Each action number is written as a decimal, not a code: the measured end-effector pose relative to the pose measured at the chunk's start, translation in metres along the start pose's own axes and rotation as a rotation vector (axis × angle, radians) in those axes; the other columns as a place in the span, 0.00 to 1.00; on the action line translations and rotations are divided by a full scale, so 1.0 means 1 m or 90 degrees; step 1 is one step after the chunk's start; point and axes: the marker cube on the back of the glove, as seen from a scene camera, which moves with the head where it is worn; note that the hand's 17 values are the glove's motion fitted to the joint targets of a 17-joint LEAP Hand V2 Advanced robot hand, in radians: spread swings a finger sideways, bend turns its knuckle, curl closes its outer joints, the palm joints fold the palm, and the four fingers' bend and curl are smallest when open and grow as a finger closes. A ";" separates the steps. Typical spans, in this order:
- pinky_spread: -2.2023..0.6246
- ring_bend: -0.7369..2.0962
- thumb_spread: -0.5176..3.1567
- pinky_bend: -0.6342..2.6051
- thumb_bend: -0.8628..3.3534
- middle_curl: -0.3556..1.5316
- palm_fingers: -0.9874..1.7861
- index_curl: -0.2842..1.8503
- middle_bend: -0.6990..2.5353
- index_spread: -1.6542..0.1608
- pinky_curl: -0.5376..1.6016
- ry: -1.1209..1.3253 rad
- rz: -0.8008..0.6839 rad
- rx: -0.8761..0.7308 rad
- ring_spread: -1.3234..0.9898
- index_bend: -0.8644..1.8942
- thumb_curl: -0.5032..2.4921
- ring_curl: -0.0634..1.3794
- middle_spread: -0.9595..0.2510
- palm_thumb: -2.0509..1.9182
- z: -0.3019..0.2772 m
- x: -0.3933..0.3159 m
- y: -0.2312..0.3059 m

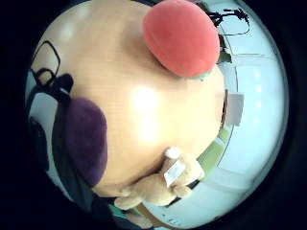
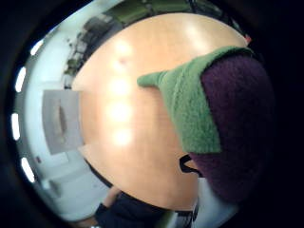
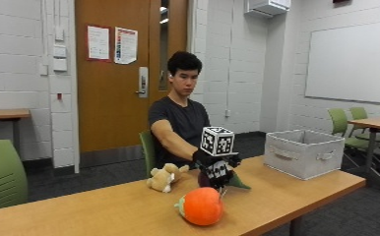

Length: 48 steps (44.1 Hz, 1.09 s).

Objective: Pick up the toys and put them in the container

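Toys are lying on the tabletop [image 3: 98,209]: a tan teddy [image 3: 164,177] near the person, an orange plush tomato [image 3: 201,206] close to the front edge, and a purple eggplant [image 2: 237,128] with a green cap. The gloved right hand [image 3: 214,162] is sitting over the eggplant between teddy and tomato, and the outside view is showing only the green tip poking out beside the glove; most of the plush is hidden behind the hand. The eggplant is filling much of the thumb-side palm view, so it is close against the palm, but whether the fingers are curling around it cannot be told from any view. The little-finger view is showing the tomato, the teddy and a purple bulge at the edge. The grey fabric bin [image 3: 302,153] is standing at the far end of the tabletop, well apart from the toys. The surface is light wood. The room is showing white block walls, a wooden door [image 3: 121,73], a whiteboard [image 3: 354,61] and green chairs [image 3: 0,174].
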 end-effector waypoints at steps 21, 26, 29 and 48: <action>0.61 0.61 0.32 0.41 0.24 0.51 0.76 0.55 0.43 0.69 0.44 -0.023 -0.027 0.186 0.37 0.41 0.38 0.39 0.41 0.68 -0.229 -0.072 0.004; 0.61 0.62 0.32 0.41 0.24 0.52 0.76 0.58 0.43 0.68 0.44 -0.033 -0.075 0.224 0.37 0.41 0.39 0.39 0.41 0.68 -0.273 -0.125 0.010; 0.61 0.62 0.31 0.42 0.24 0.52 0.76 0.60 0.43 0.67 0.44 -0.033 -0.104 0.239 0.37 0.40 0.40 0.39 0.41 0.68 -0.288 -0.154 0.012; 0.61 0.63 0.31 0.42 0.23 0.55 0.75 0.71 0.44 0.65 0.43 -0.004 -0.335 0.281 0.38 0.38 0.44 0.39 0.40 0.68 -0.319 -0.410 0.042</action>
